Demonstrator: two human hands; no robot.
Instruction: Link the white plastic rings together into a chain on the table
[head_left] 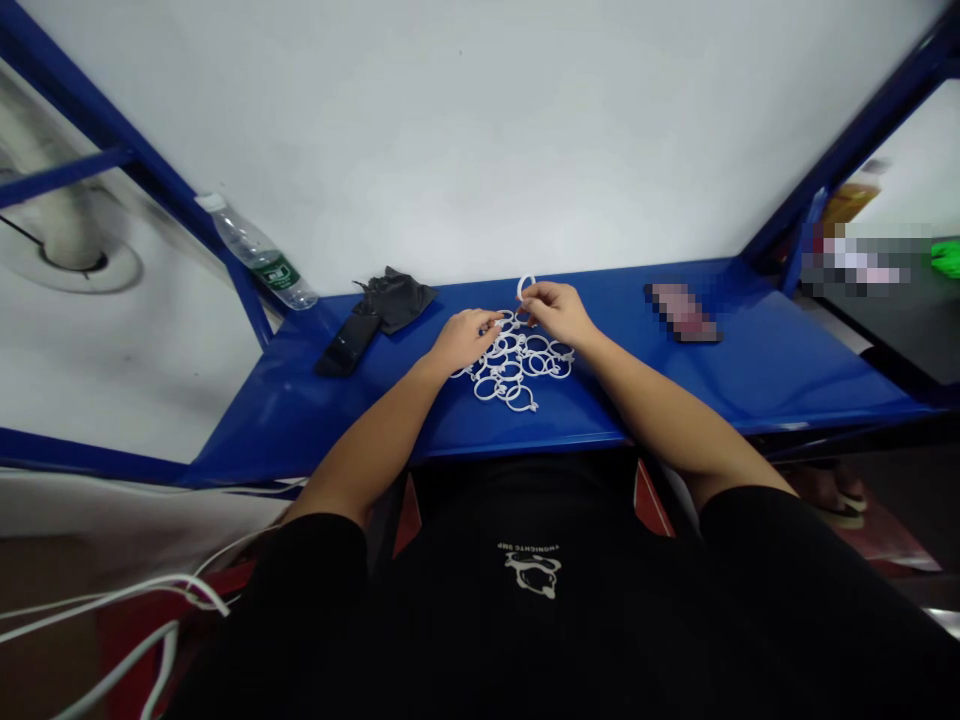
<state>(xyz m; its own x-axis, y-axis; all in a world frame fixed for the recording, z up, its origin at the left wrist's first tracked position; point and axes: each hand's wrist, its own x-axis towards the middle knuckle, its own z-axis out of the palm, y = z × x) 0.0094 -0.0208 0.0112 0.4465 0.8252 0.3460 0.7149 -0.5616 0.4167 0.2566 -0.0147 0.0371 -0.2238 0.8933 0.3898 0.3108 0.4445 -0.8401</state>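
Observation:
A pile of several white plastic rings (pixel 517 368) lies on the blue table (pixel 675 400) in front of me. My right hand (pixel 555 310) pinches one white ring (pixel 526 286) and holds it upright just above the far edge of the pile. My left hand (pixel 463 338) rests at the pile's left side, fingers curled and pinched on a ring there. The two hands are close together, fingertips almost meeting over the rings.
A black phone (pixel 346 345) and a crumpled black cloth (pixel 396 298) lie at the left of the table. A plastic water bottle (pixel 259 252) leans on the blue frame at far left. A blurred object (pixel 682 312) lies at right. White cables (pixel 135 600) hang at lower left.

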